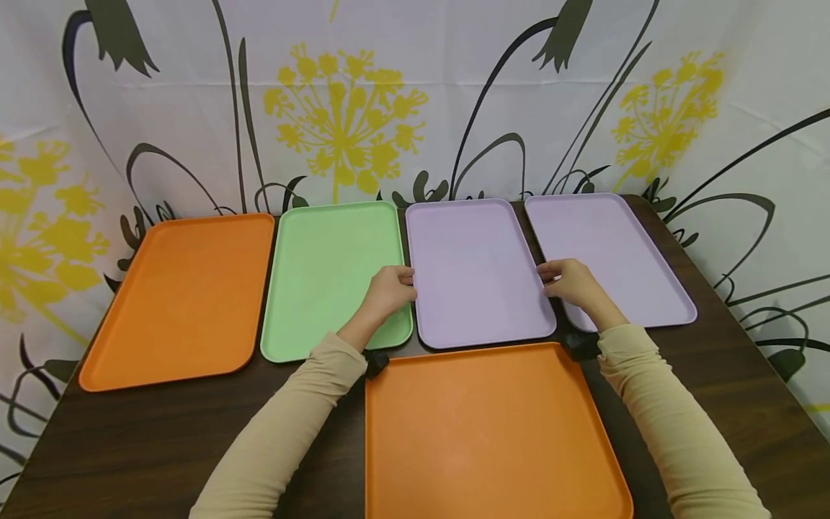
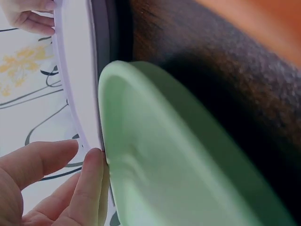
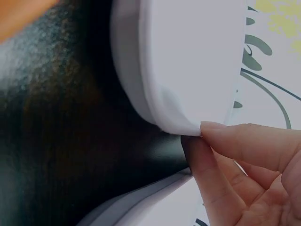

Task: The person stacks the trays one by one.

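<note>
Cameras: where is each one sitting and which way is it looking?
Head view: worn on the head, looking forward and down at five flat plastic trays on a dark wooden table; both beige sleeves, left hand and right hand show.
Left wrist view: beside the left hand's fingers, facing the rim of the middle lilac tray and the green tray.
Right wrist view: beside the right hand's fingers, which pinch that lilac tray's opposite rim.
Shared: all three show the middle lilac tray.

My head view cuts off the near orange tray [image 1: 493, 432] at the bottom edge; my left hand [image 1: 387, 292] hides part of the green tray's [image 1: 324, 274] right rim.
</note>
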The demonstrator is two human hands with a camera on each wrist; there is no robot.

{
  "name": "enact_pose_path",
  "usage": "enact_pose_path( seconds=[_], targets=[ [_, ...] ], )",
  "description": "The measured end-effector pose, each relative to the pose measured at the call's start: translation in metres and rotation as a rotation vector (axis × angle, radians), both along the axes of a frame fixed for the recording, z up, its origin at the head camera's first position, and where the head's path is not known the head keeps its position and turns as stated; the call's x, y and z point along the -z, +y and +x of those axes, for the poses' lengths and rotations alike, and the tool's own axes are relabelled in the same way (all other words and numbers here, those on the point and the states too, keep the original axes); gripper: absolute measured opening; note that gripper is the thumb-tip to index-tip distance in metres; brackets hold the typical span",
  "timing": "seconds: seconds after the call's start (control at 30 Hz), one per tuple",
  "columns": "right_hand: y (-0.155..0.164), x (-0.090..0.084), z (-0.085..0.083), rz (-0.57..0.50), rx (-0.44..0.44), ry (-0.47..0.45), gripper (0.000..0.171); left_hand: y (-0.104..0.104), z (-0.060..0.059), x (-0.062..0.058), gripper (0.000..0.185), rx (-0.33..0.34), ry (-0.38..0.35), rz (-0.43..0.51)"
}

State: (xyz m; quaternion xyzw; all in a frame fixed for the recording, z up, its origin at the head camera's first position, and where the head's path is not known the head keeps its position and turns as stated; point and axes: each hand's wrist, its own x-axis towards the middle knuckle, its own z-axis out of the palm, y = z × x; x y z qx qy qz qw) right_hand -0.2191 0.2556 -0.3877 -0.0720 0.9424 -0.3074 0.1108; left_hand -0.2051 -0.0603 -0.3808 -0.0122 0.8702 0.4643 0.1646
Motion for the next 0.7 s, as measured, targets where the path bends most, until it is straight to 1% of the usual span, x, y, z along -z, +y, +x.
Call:
enact_pose_path(
  seconds=[0.13,0.23,0.4,0.53,0.6,0.7],
  targets=[
    [0.001,-0.002,0.002,0.011,-0.003,0.019,0.045,0.001,-0.001,0.003,0.055,0.006,0.009,0.009],
    [0.005,-0.003,0.002,-0.003,0.012,0.017,0.044,0.002,-0.001,0.004,0.056,0.010,0.015,0.011],
    [0.018,-0.006,0.003,-0.066,0.069,-0.002,0.044,0.004,0.000,0.004,0.058,0.002,0.020,0.033],
    [0.033,-0.012,0.004,-0.099,0.117,-0.004,0.045,0.005,0.001,0.006,0.059,-0.013,0.011,0.063],
    [0.043,-0.015,0.005,-0.114,0.138,-0.005,0.045,0.006,0.002,0.006,0.059,-0.008,0.012,0.055],
    [0.058,-0.018,0.007,-0.118,0.177,-0.009,0.045,0.007,0.002,0.007,0.060,0.014,0.035,0.013]
  ],
)
